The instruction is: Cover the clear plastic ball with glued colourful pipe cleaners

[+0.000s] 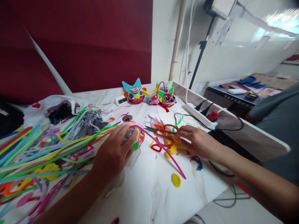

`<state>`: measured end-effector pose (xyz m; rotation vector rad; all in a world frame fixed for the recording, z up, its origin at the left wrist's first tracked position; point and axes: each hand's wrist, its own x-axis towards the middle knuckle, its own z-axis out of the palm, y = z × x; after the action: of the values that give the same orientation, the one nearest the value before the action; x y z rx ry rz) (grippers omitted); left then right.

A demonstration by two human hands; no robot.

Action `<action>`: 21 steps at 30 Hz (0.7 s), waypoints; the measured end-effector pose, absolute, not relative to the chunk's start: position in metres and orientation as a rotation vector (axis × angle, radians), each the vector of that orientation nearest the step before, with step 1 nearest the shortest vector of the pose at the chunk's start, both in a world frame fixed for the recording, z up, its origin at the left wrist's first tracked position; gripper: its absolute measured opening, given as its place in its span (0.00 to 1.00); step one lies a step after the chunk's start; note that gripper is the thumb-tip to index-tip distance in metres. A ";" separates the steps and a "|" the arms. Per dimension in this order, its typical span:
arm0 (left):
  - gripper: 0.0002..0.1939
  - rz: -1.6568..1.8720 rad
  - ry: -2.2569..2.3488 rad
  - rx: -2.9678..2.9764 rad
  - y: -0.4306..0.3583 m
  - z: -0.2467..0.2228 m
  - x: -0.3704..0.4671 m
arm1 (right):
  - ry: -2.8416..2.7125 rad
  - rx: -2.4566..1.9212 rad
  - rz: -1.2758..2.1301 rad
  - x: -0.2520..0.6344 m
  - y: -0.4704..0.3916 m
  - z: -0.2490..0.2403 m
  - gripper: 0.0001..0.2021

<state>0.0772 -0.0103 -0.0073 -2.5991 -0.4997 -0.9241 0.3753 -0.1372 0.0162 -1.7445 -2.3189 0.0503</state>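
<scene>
My left hand (116,144) is closed around a small rounded craft piece (140,137) covered in coloured pipe cleaners. Its fingers hide much of the piece. A long pink pipe cleaner (163,147) runs out from under those fingers and bends down to the right across the white table. My right hand (198,141) has its fingertips on the handle of orange scissors (164,128), whose blades point left toward the craft piece. Below the scissors lies a yellow glue gun (174,147), partly covered by the right hand. A yellow disc (176,180) rests nearer to me.
Loose pipe cleaners (53,155) spread over the left side. Several finished animal heads (135,93) stand at the back beside a small white digital display (121,100). A power strip (201,116) with cables lies along the right edge. Another person (277,124) is at the far right.
</scene>
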 end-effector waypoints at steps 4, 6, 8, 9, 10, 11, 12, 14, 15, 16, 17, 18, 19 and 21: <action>0.22 -0.922 -0.505 -2.591 -0.011 -0.008 0.077 | -2.385 -1.929 0.178 0.373 -0.128 0.014 0.14; 0.21 -0.912 -0.498 -2.581 -0.011 -0.007 0.077 | -2.377 -1.954 0.223 0.373 -0.124 0.014 0.15; 0.20 -0.905 -0.489 -2.572 -0.011 -0.007 0.077 | -2.364 -1.940 0.190 0.373 -0.120 0.016 0.15; 0.20 -0.903 -0.483 -2.570 -0.011 -0.006 0.077 | -2.361 -1.934 0.151 0.373 -0.118 0.018 0.14; 0.20 -0.902 -0.478 -2.568 -0.011 -0.006 0.077 | -2.359 -1.940 0.110 0.372 -0.117 0.020 0.12; 0.19 -0.902 -0.472 -2.566 -0.011 -0.006 0.077 | -2.359 -1.965 0.078 0.372 -0.116 0.022 0.11; 0.19 -0.900 -0.469 -2.565 -0.012 -0.006 0.077 | -2.363 -2.000 0.069 0.372 -0.116 0.023 0.10; 0.20 -0.901 -0.470 -2.563 -0.012 -0.006 0.077 | -2.391 -2.046 0.157 0.371 -0.118 0.024 0.11; 0.20 -0.903 -0.475 -2.564 -0.012 -0.006 0.077 | -2.399 -2.046 0.230 0.371 -0.121 0.023 0.11; 0.20 -0.904 -0.481 -2.565 -0.011 -0.006 0.077 | -2.401 -2.033 0.301 0.371 -0.124 0.022 0.14; 0.20 -0.909 -0.485 -2.564 -0.011 -0.006 0.077 | -2.393 -2.017 0.349 0.370 -0.127 0.019 0.18; 0.20 -0.913 -0.486 -2.561 -0.011 -0.006 0.077 | -2.378 -2.010 0.368 0.370 -0.130 0.016 0.23; 0.20 -0.918 -0.483 -2.555 -0.011 -0.006 0.077 | -2.362 -2.015 0.364 0.370 -0.133 0.013 0.26; 0.19 -0.922 -0.475 -2.542 -0.010 -0.006 0.077 | -2.344 -2.021 0.344 0.369 -0.135 0.009 0.28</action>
<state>0.0775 -0.0104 -0.0059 -2.5420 -0.4751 -0.9218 0.3687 -0.1348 0.0087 -2.0212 -2.3445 0.3443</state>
